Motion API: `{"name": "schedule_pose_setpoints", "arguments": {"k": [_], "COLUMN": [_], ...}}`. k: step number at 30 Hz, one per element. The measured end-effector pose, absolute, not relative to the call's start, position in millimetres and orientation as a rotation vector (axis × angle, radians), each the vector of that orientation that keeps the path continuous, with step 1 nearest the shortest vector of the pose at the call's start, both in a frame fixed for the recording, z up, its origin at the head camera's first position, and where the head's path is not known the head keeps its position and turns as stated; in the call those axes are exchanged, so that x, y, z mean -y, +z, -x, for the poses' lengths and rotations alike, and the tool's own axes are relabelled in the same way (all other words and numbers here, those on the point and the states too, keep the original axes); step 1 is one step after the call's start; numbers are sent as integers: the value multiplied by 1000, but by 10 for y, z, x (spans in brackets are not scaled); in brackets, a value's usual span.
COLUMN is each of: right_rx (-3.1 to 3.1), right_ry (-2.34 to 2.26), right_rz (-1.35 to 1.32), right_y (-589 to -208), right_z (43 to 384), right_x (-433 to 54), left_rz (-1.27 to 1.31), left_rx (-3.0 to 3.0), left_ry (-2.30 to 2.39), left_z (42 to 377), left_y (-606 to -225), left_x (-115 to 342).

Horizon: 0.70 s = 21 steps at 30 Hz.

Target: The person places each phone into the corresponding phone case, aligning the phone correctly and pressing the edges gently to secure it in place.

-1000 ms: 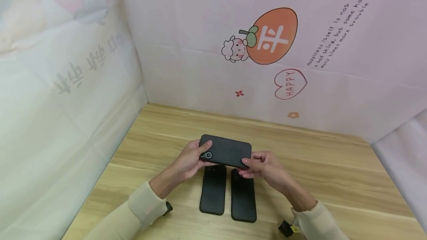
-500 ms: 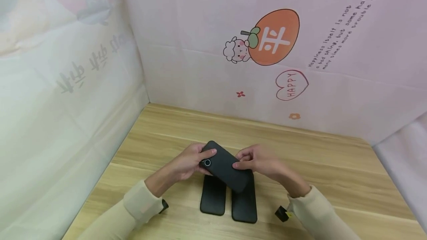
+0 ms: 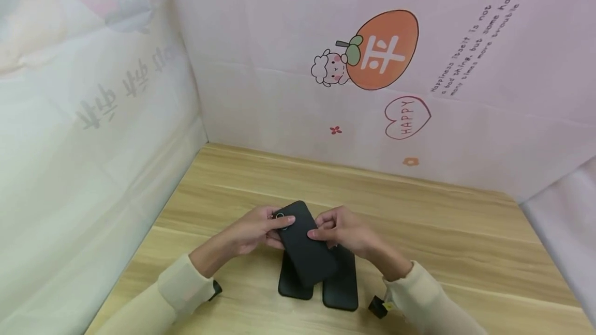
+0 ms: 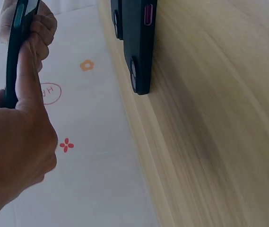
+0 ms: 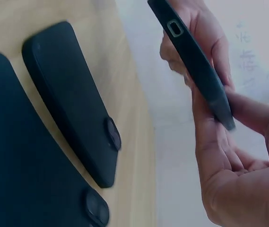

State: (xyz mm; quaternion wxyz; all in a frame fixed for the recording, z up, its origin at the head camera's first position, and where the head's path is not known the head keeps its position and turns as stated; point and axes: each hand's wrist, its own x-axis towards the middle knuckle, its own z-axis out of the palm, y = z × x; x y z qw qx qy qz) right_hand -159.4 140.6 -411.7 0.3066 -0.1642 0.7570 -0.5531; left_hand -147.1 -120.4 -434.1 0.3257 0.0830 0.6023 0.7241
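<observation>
A black-cased phone [image 3: 307,255] is held above the table, tilted, its back with ringed camera lenses facing up in the head view. My left hand [image 3: 253,230] grips its camera end, thumb across the back. On the opposite long edge, my right hand [image 3: 344,230] pinches the phone, thumb on top and fingers beneath. Both wrist views show the held phone [image 4: 13,61] nearly edge-on, with a side cutout [image 5: 175,28] visible from the right wrist. Below it two more black phones lie side by side, a left one [image 3: 293,283] partly covered and a right one [image 3: 343,288].
The wooden table [image 3: 442,252] reaches back to a printed cloth wall [image 3: 270,107]. Another pale cloth [image 3: 116,169] hangs along the left side. A small black device [image 3: 378,306] sits at the right cuff, and another [image 3: 215,289] at the left cuff.
The held phone has swung from nearly level across to steeply slanted, its lower end now nearer me over the lying phones. My right hand has shifted left and along its edge.
</observation>
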Motion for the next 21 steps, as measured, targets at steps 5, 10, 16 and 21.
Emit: {"name": "schedule_pose_setpoints", "arguments": {"k": [5,10,16,21], "right_rx": [-1857,-1762,-1789,-1822], "right_ry": [-1643,-1762,-1743,-1693], "right_rz": [283,192,162,176], "right_y": [-4230,-4346,-4438,-4516], "right_z": [1548,1480,1421,1404], "right_x": [-1312,-1165,-984,-843], "left_rz": [-162,-176,-163,-154], "left_rx": [-1609,-1658,-1748,-1815], "left_ry": [1918,1847,1773,1704], "left_z": [1482,1480,1487,1476], "left_y": [-4380,-4459,-4506,-4526], "left_x": [1326,1477,1633,1749]}}
